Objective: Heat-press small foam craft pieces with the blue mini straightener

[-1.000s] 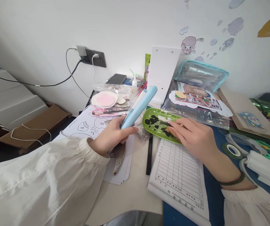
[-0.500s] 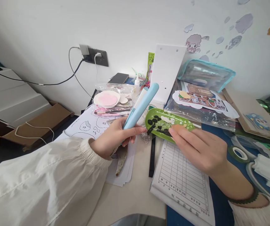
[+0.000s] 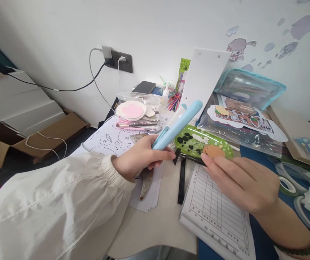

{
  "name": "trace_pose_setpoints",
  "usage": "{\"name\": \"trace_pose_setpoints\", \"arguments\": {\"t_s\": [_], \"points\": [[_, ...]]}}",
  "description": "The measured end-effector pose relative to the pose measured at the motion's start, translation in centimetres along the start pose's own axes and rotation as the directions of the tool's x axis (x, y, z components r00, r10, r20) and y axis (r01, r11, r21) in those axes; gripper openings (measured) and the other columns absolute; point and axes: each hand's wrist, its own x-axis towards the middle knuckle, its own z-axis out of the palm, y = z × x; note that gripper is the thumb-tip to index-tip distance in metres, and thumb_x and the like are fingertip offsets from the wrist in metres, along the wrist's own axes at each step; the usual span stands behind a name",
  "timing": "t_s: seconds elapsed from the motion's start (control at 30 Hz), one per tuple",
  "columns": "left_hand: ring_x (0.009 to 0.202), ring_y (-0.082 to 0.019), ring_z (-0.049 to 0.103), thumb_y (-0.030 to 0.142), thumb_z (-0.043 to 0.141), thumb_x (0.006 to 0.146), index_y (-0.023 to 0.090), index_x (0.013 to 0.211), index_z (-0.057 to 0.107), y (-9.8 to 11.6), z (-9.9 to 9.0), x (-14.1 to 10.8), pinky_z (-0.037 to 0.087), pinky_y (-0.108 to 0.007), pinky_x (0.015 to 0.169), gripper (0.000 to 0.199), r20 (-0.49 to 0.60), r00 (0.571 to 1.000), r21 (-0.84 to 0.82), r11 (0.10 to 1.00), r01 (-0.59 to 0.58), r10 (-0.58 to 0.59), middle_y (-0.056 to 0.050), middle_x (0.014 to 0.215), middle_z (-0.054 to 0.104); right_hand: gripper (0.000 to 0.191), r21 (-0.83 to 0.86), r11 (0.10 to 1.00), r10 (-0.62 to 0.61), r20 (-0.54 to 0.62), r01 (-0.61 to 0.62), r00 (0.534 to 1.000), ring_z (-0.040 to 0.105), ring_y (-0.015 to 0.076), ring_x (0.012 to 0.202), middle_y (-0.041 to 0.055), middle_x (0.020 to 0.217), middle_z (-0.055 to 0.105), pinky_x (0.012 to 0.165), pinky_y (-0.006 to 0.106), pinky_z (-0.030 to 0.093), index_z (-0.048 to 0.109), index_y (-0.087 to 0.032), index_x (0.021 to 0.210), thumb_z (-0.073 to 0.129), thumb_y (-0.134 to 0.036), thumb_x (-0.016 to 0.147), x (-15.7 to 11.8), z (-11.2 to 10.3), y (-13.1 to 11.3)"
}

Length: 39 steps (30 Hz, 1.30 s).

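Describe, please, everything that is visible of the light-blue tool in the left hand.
The light-blue tool is long and slim, apparently smooth plastic. A narrower whitish and blue part runs alongside its main body, and its far end is rounded and ridged. The left hand grips its lower end, partly hiding it. It slants upward to the picture's right, above the table, its far end overlapping the white panel in view.

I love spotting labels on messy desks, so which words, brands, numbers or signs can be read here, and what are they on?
"LIS": on the green packet, partly hidden by the white panel; the characters beneath are too small to read surely.
Printed form: its heading and grid labels are too blurred to read.
Sheet of drawings: its tiny labels are too small to read.
No number is readable.
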Motion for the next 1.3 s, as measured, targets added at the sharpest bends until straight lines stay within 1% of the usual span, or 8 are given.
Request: {"name": "trace_pose_setpoints", "arguments": {"t_s": [0.23, 0.5, 0.73, 0.8, 0.93, 1.1, 1.2, 1.3], "points": [[0.036, -0.004, 0.034, 0.021, 0.07, 0.066, 0.017, 0.068, 0.051, -0.2, -0.1, 0.1, 0.023, -0.016, 0.031, 0.019, 0.018, 1.0, 0.021, 1.0, -0.018, 0.018, 0.008, 0.046, 0.044, 0.019, 0.215, 0.916, 0.327, 0.085, -0.338, 0.941, 0.064, 0.0143, 0.071, 0.0058, 0.082, 0.069, 0.058, 0.027, 0.05, 0.066, -0.015, 0.096, 0.066, -0.009, 0.078, 0.0, 0.2, -1.0], [0.039, -0.003, 0.037, 0.022, 0.067, 0.066, 0.016, 0.075, 0.055, -0.2, -0.2, 0.0, 0.027, -0.016, 0.031, 0.016, 0.046, 0.998, 0.079, 0.995, -0.055, 0.051, 0.001, 0.07, 0.06, 0.018, 0.196, 0.941, 0.255, 0.13, -0.276, 0.958, 0.066, 0.0165, 0.074, 0.0068, 0.084, 0.069, 0.062, 0.029, 0.052, 0.065, -0.013, 0.097, 0.06, -0.005, 0.082, -0.1, 0.7, -1.6], [0.039, -0.003, 0.037, 0.021, 0.068, 0.067, 0.016, 0.075, 0.054, 0.0, -0.1, -0.2, 0.027, -0.014, 0.032, 0.016, 0.05, 0.998, 0.096, 0.994, -0.05, 0.045, 0.004, 0.064, 0.056, 0.025, 0.256, 0.908, 0.307, 0.129, -0.331, 0.943, 0.065, 0.0169, 0.077, 0.0058, 0.087, 0.068, 0.067, 0.028, 0.053, 0.065, -0.015, 0.099, 0.062, -0.003, 0.078, -0.1, 0.5, -1.6], [0.039, -0.002, 0.036, 0.02, 0.069, 0.067, 0.016, 0.073, 0.054, 0.1, -0.1, -0.2, 0.027, -0.015, 0.032, 0.017, 0.043, 0.998, 0.079, 0.996, -0.04, 0.037, 0.004, 0.062, 0.055, 0.02, 0.316, 0.826, 0.435, 0.168, -0.466, 0.885, 0.064, 0.0165, 0.077, 0.0053, 0.088, 0.067, 0.065, 0.027, 0.052, 0.064, -0.018, 0.098, 0.062, -0.009, 0.079, 0.3, 0.3, -1.7], [0.037, -0.002, 0.033, 0.022, 0.072, 0.067, 0.015, 0.072, 0.055, 0.1, 0.1, -0.1, 0.024, -0.016, 0.032, 0.019, 0.037, 0.999, 0.014, 1.0, -0.027, 0.027, 0.007, 0.052, 0.049, 0.01, 0.465, 0.47, 0.67, 0.366, -0.75, 0.646, 0.062, 0.0144, 0.07, 0.0039, 0.087, 0.065, 0.053, 0.022, 0.05, 0.059, -0.021, 0.093, 0.055, -0.021, 0.084, 1.2, 0.0, -2.5], [0.035, -0.001, 0.032, 0.024, 0.075, 0.065, 0.014, 0.074, 0.057, -0.4, 0.6, 0.1, 0.022, -0.017, 0.033, 0.023, 0.024, 0.994, -0.07, 0.992, -0.103, 0.105, 0.008, 0.05, 0.047, 0.011, 0.517, 0.094, 0.627, 0.633, -0.851, 0.454, 0.036, 0.006, 0.039, -0.0058, 0.056, 0.05, 0.034, 0.017, 0.034, 0.058, -0.021, 0.078, 0.062, -0.032, 0.079, 2.7, 0.3, -3.9], [0.037, -0.001, 0.035, 0.027, 0.077, 0.063, 0.014, 0.076, 0.056, -0.7, 1.0, 0.2, 0.024, -0.017, 0.034, 0.027, 0.023, 0.986, -0.085, 0.983, -0.165, 0.167, 0.006, 0.057, 0.054, 0.012, 0.498, 0.051, 0.623, 0.662, -0.866, 0.417, 0.028, 0.0054, 0.038, -0.0085, 0.049, 0.037, 0.032, 0.017, 0.027, 0.061, -0.02, 0.076, 0.062, -0.032, 0.078, 3.2, 0.9, -4.4], [0.037, -0.001, 0.036, 0.027, 0.077, 0.063, 0.015, 0.079, 0.055, -0.8, 1.1, 0.1, 0.025, -0.017, 0.034, 0.03, 0.028, 0.984, -0.101, 0.98, -0.171, 0.174, 0.006, 0.062, 0.057, 0.012, 0.496, 0.168, 0.681, 0.566, -0.852, 0.464, 0.029, 0.0053, 0.036, -0.0097, 0.045, 0.032, 0.032, 0.017, 0.027, 0.059, -0.02, 0.07, 0.06, -0.027, 0.08, 3.2, 1.2, -4.5]]}}
